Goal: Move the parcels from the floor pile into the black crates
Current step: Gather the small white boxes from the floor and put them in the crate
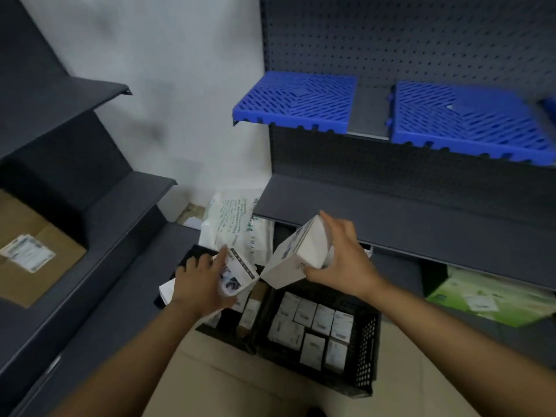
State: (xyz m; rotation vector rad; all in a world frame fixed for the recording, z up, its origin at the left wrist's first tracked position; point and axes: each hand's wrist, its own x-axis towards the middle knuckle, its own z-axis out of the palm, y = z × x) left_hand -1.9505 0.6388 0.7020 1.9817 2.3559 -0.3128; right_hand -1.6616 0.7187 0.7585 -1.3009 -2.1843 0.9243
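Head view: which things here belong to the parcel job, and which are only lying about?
Job:
- white box gripped by right hand
- small box held by left hand
- black crate, partly filled with parcels
- white bags behind

Lying about:
- blue grids on shelf
- cardboard box
- green box

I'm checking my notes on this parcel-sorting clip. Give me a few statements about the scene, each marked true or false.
1. The right hand grips a white box. True.
2. The left hand is empty. False: it holds a small printed box.
3. The black crate below the hands already holds small boxes. True.
4. The blue grids lie on the floor. False: they lie on a shelf.
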